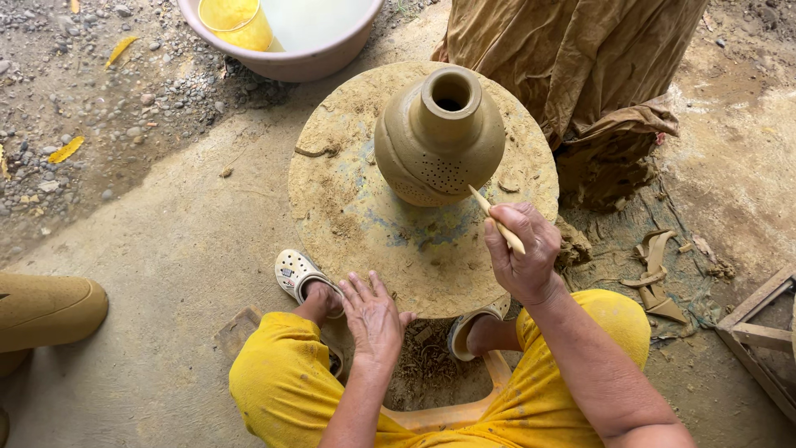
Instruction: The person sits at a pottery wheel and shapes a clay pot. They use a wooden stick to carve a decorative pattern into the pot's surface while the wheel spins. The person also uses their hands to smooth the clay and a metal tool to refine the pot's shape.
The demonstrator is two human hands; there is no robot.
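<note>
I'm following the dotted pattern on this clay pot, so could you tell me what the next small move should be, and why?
Probably press the wooden stick in the right hand into the clay pot beside the last dots: its tip sits at the pattern's edge, and the left hand rests on the round wheel.

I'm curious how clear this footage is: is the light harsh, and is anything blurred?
Head view: soft, even daylight, only a faint shadow beside the clay pot; the right hand with its wooden stick and the left hand are sharp; the water in the basin glares pale.

Pot on wheel, basin behind.
</note>
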